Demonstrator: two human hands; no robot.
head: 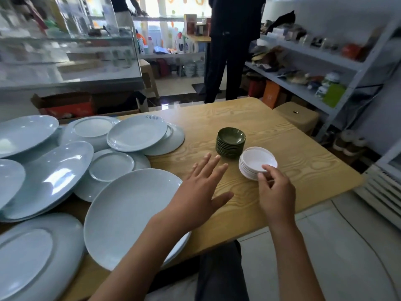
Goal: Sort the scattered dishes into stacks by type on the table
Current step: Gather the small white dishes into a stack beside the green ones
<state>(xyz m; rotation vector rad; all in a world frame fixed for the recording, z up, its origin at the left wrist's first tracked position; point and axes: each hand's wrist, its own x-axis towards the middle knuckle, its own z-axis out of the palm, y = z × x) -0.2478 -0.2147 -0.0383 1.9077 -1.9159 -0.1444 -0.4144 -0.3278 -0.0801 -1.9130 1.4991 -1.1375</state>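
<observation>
Nearest, left hand (196, 192) hovers open over the worktop (282, 148); right hand (274, 192) pinches the white saucer stack (257, 162) touching the green saucer stack (230, 142).

Only one marking on the dishes: blue printed characters on the far rim of a pale blue plate (137, 133) at the back of the desk (271, 135), too blurred to read. Orange box (271, 97) on the floor under the right shelf has a small light mark on its front, also unreadable. Labels on bottles (184, 43) and a red carton (190, 23) in the background are out of focus. No legible text, numbers or brands.
</observation>
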